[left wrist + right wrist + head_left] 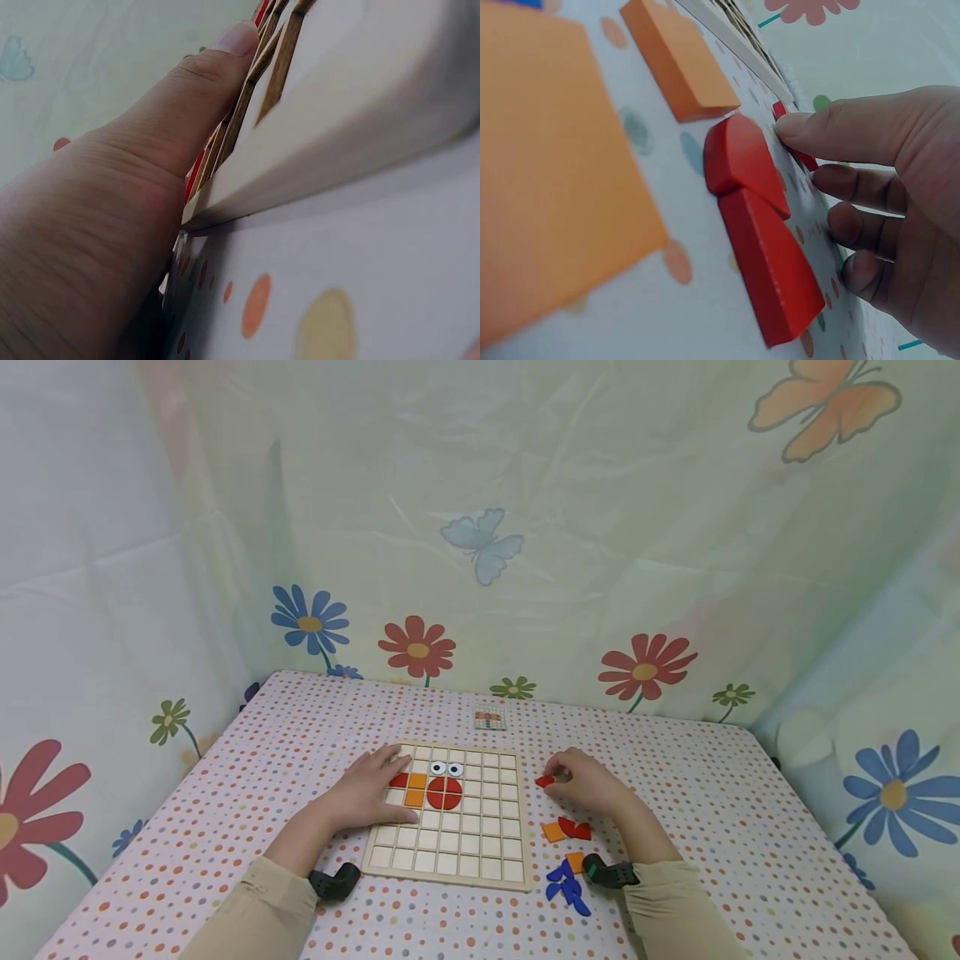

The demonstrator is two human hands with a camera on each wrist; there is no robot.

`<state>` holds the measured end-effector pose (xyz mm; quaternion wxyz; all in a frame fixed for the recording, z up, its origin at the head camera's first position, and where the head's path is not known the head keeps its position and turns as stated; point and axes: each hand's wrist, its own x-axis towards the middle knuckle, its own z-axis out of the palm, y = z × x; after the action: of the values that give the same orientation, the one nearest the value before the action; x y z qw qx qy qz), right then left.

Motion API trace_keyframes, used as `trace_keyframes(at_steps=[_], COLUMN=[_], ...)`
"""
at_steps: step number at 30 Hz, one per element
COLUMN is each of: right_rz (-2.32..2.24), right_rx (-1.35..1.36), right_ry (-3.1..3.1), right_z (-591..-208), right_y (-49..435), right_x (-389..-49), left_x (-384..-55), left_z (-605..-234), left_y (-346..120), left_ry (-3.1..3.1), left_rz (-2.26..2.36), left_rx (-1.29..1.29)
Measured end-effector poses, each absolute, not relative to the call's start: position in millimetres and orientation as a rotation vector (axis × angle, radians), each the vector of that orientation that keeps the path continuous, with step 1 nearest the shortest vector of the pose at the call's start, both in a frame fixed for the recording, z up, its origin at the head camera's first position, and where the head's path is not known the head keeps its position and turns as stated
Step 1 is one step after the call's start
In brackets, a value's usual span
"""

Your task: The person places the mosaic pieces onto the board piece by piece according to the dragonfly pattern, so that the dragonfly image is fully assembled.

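A wooden grid board [480, 864] lies flat, with my left hand [366, 789] resting on its left side, fingers spread. In the left wrist view, the thumb [187, 112] reaches over the board's edge [337, 150]. Set in the cells are two eye pieces [446, 769], a red circle [445, 793] made of quarter pieces, orange squares [415, 797] and a red piece [399, 781] partly behind the left fingers. Right of the board, my right hand [588, 783] pinches a small red piece [544, 782] between thumb and finger, close over the cloth.
Loose red pieces [575, 829] and an orange square [553, 832] lie nearer me than the right hand. Several blue curved pieces [567, 887] and another orange piece [575, 862] sit beside the right wrist strap [609, 872]. A small picture card [490, 717] lies beyond the board.
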<state>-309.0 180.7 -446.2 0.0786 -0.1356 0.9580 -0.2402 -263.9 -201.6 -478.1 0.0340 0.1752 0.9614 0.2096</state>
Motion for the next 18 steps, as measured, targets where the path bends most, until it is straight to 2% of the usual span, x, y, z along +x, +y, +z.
trace_keyframes(at_steps=[9,18], right_rz=[-0.743,-0.806], right_rx=[-0.452,-0.615], right_ry=[2.855,2.800], right_z=[-434.3,-407.1], right_y=[172.7,139.6], right_x=[-304.2,-297.4], left_x=[-265.3,-264.2], left_z=[-481.3,-478.8], left_y=[-201.6,-201.9], left_ry=[2.960,2.955], left_rz=[0.638,0.653], left_rx=[0.543,0.533])
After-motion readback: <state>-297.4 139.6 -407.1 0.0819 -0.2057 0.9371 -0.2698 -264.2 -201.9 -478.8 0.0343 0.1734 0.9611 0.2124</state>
